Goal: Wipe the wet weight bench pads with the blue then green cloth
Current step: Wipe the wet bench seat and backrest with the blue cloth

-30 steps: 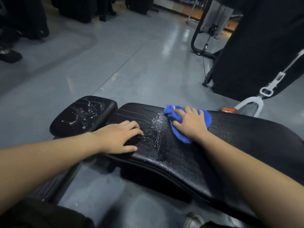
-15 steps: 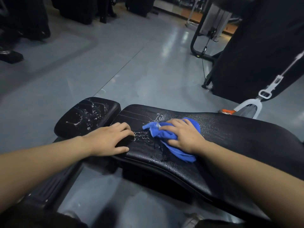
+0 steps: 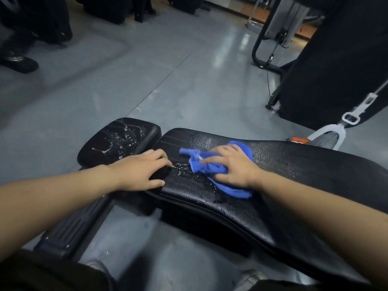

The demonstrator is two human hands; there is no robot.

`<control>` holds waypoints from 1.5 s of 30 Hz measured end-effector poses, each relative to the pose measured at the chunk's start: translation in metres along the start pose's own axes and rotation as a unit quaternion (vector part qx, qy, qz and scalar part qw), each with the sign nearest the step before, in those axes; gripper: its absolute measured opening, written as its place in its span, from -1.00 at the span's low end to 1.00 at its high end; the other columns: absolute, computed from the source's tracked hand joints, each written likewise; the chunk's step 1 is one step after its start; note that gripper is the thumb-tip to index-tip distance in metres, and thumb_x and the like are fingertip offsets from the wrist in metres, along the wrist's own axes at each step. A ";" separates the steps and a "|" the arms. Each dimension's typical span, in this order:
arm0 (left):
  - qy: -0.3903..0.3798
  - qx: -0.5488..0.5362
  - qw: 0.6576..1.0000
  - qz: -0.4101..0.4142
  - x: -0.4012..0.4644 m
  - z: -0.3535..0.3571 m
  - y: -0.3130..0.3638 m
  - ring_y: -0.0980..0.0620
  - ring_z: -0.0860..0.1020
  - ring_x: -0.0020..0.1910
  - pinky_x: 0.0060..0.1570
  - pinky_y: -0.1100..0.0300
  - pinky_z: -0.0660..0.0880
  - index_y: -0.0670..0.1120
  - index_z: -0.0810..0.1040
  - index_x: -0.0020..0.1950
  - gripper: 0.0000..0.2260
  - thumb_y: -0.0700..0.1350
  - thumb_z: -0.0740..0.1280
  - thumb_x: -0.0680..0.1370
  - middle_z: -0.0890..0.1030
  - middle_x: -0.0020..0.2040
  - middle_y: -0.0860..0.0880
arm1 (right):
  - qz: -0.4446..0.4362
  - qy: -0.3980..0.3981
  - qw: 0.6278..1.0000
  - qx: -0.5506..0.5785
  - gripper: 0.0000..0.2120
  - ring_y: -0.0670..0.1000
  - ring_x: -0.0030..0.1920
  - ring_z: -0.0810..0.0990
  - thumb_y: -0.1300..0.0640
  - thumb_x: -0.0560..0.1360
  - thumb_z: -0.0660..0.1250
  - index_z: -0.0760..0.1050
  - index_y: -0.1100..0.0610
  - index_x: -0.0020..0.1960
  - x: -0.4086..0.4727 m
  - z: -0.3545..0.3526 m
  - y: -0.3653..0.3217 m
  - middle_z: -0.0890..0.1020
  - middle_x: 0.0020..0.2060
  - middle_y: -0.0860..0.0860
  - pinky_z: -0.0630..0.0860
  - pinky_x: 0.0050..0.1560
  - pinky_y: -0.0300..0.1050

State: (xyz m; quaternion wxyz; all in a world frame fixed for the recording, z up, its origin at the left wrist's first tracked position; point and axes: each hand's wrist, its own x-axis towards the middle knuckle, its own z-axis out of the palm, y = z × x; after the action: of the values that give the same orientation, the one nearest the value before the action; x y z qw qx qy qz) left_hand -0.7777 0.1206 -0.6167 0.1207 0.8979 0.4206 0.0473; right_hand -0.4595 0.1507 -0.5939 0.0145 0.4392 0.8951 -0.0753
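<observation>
Right hand point(image 3: 233, 166) pressed flat on bunched blue cloth point(image 3: 212, 168), fingers spread over it, mid long pad point(image 3: 304, 164). Left hand point(image 3: 139, 172) open, empty, braced on pad's left end. Droplets between hands (small patch). Short pad point(image 3: 117, 139) alongside, spattered, apart from cloth.

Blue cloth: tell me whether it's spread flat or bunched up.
Bunched up: the blue cloth lies crumpled in folds under the right hand.
</observation>
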 end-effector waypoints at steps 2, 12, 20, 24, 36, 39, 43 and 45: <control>-0.005 -0.001 1.000 -0.005 -0.004 -0.001 -0.001 0.15 0.31 0.32 0.17 0.22 0.40 0.14 0.28 0.46 -0.52 0.20 0.28 0.57 0.26 0.33 0.18 | -0.054 -0.007 0.998 0.009 -0.51 0.05 0.32 0.44 -0.16 0.39 0.31 0.53 -0.20 0.32 -0.030 -0.001 -0.018 0.52 0.29 -0.04 0.24 0.35 0.08; -0.012 -0.002 1.000 -0.022 -0.010 0.001 -0.005 0.17 0.29 0.33 0.03 0.29 0.28 0.14 0.26 0.47 -0.51 0.19 0.28 0.58 0.25 0.35 0.17 | -0.075 0.014 0.996 -0.044 -0.45 0.03 0.34 0.41 -0.16 0.41 0.32 0.42 -0.21 0.40 -0.059 0.011 -0.038 0.47 0.33 -0.10 0.26 0.35 0.09; -0.028 -0.008 0.999 -0.027 -0.007 -0.001 -0.006 0.15 0.31 0.30 0.20 0.08 0.47 0.14 0.29 0.44 -0.51 0.20 0.30 0.55 0.26 0.32 0.17 | 0.109 0.071 0.988 -0.080 -0.43 0.10 0.27 0.44 -0.29 0.41 0.07 0.43 -0.19 0.37 0.001 0.025 -0.045 0.50 0.22 -0.07 0.25 0.28 0.12; -0.029 0.009 0.999 -0.032 -0.010 -0.002 -0.004 0.13 0.32 0.29 0.19 0.03 0.49 0.15 0.28 0.45 -0.50 0.23 0.29 0.55 0.26 0.31 0.17 | 0.086 0.082 0.989 -0.089 -0.47 0.12 0.27 0.44 -0.26 0.45 0.14 0.43 -0.15 0.38 -0.016 0.027 -0.053 0.49 0.23 -0.05 0.28 0.29 0.14; -0.033 0.005 0.998 -0.057 -0.015 -0.004 -0.013 0.10 0.33 0.32 0.11 0.17 0.39 0.13 0.27 0.47 -0.47 0.23 0.28 0.55 0.27 0.36 0.13 | -0.037 0.038 0.996 -0.072 -0.46 0.09 0.29 0.43 -0.20 0.46 0.24 0.39 -0.16 0.42 -0.020 0.033 -0.075 0.45 0.33 -0.07 0.28 0.31 0.11; -0.034 0.012 0.997 -0.062 -0.016 -0.001 -0.016 0.08 0.34 0.32 0.13 0.12 0.44 0.09 0.28 0.45 -0.46 0.24 0.29 0.54 0.27 0.35 0.12 | -0.002 0.041 0.997 -0.060 -0.46 0.08 0.29 0.42 -0.26 0.44 0.15 0.41 -0.19 0.40 0.015 0.032 -0.066 0.47 0.31 -0.07 0.22 0.34 0.12; -0.037 -0.004 0.996 -0.078 -0.021 -0.001 -0.029 0.12 0.34 0.32 0.18 0.08 0.47 0.15 0.25 0.47 -0.44 0.26 0.30 0.53 0.26 0.35 0.16 | 0.084 0.057 0.992 -0.073 -0.39 0.10 0.31 0.42 -0.34 0.41 0.03 0.42 -0.18 0.38 0.065 0.028 -0.044 0.49 0.27 -0.06 0.22 0.34 0.15; -0.044 -0.013 0.996 -0.080 -0.024 -0.001 -0.035 0.12 0.35 0.32 0.19 0.08 0.46 0.19 0.24 0.48 -0.44 0.26 0.30 0.53 0.26 0.36 0.17 | 0.135 0.070 0.984 -0.090 -0.41 0.12 0.28 0.44 -0.34 0.43 0.03 0.42 -0.17 0.38 0.085 0.028 -0.034 0.49 0.26 -0.04 0.23 0.33 0.16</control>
State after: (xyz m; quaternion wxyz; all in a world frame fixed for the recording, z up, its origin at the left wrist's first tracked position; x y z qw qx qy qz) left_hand -0.8195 0.1244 -0.6242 0.1540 0.8609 0.4848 0.0038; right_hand -0.5394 0.1929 -0.6252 0.0017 0.5568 0.8298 0.0389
